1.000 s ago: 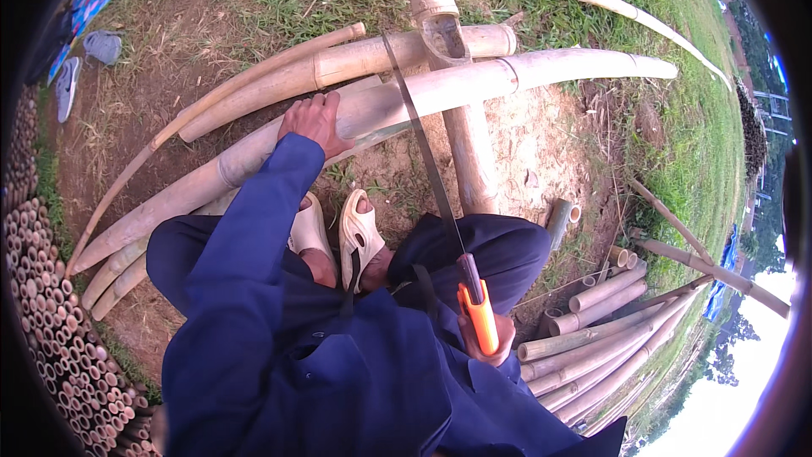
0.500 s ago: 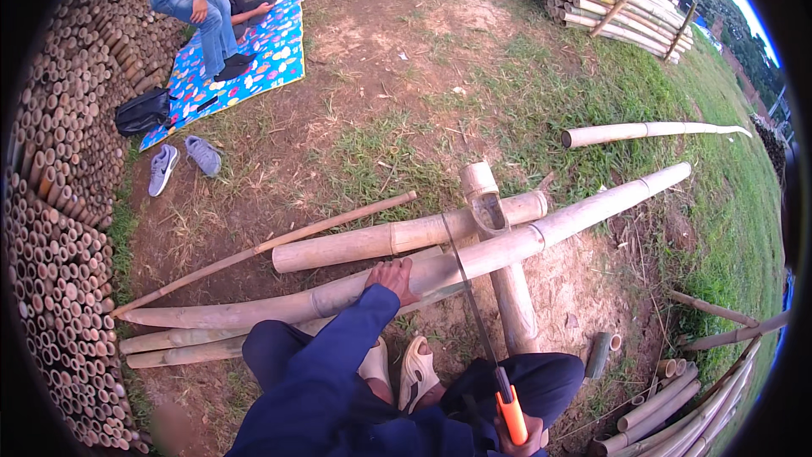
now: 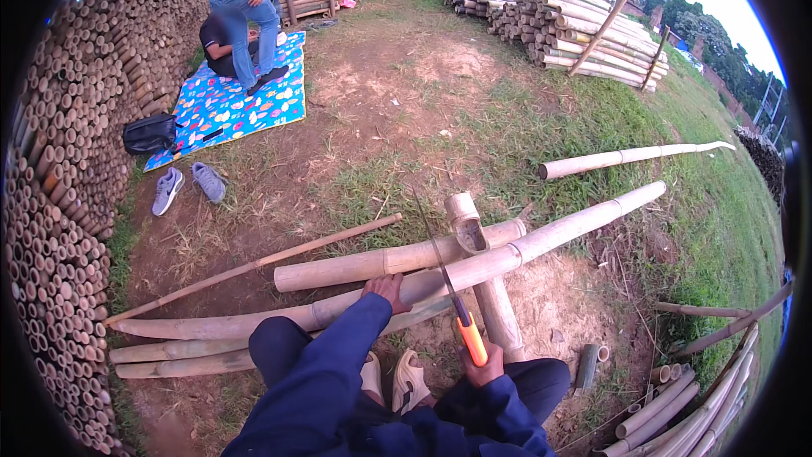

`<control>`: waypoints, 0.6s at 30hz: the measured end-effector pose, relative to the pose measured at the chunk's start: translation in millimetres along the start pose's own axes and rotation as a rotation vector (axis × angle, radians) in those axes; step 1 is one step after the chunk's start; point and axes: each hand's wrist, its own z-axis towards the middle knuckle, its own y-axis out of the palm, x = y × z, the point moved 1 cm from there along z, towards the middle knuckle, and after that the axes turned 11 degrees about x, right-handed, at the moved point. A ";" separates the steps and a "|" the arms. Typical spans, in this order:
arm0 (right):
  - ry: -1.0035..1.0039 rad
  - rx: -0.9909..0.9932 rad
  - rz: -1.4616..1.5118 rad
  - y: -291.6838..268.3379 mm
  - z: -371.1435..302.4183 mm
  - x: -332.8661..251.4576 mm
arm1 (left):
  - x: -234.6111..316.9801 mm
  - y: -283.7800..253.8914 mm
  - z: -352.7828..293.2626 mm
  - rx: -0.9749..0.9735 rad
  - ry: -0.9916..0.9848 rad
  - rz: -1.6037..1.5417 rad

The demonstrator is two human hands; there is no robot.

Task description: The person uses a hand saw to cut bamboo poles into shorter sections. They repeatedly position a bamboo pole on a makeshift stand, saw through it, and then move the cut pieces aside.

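In the closed fingers of the right hand [image 3: 484,366], held the saw [image 3: 461,312] by its orange handle [image 3: 472,341]; with the left hand [image 3: 387,290], clasped the long bamboo pole [image 3: 507,256]. Had the blade [image 3: 441,263] across that pole, just left of the notched bamboo post [image 3: 501,318] beneath.

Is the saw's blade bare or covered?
Bare: beyond the orange handle in the right hand, the long, thin blade shows uncovered, crossing the bamboo pole in the picture.

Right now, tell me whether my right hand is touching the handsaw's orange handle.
Touching: the head view shows your right hand closed around the orange handle at its near end.
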 end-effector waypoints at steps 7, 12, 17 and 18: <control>-0.030 0.069 0.073 6.4 -2.9 1.9 | 2.2 -71.7 38.2 -0.094 0.049 0.118; 0.017 0.040 0.042 -0.6 -0.1 -2.0 | 97.3 -212.8 96.7 0.201 0.104 0.109; -0.044 0.027 0.024 9.3 0.8 -4.2 | 231.6 -372.0 93.2 0.354 0.256 0.106; -0.032 -0.015 0.004 12.2 -1.8 -5.8 | 251.9 -401.6 84.2 0.338 0.270 0.100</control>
